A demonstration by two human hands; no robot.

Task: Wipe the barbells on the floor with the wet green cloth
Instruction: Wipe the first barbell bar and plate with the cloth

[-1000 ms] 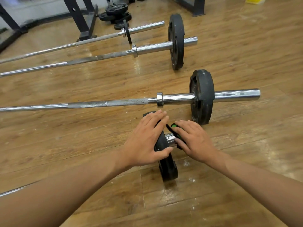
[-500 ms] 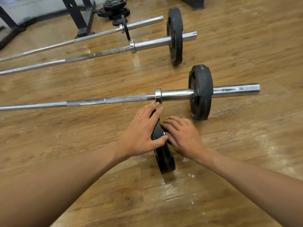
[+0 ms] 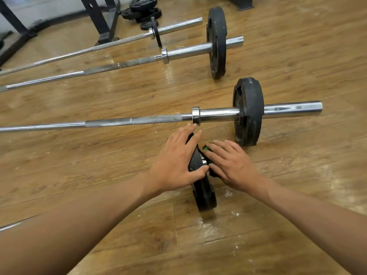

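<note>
Left grip point(image 3: 174, 161) clasping, right grip point(image 3: 230, 165) pressing flat

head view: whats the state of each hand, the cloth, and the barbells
left hand, grips nearest plate, thumb over its rim
right hand, pressed flat on green cloth
green cloth, mostly hidden under right hand
nearest plate, upright on floor
next barbell, lying on floor

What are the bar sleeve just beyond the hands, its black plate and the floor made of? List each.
Sleeve: polished steel, probably chromed; mirror-bright reflections.
Plate: matte black, rubber-coated or painted iron; dull, scuffed rim.
Floor: glossy wood-grain planks with seams; wood or laminate, unclear.
</note>
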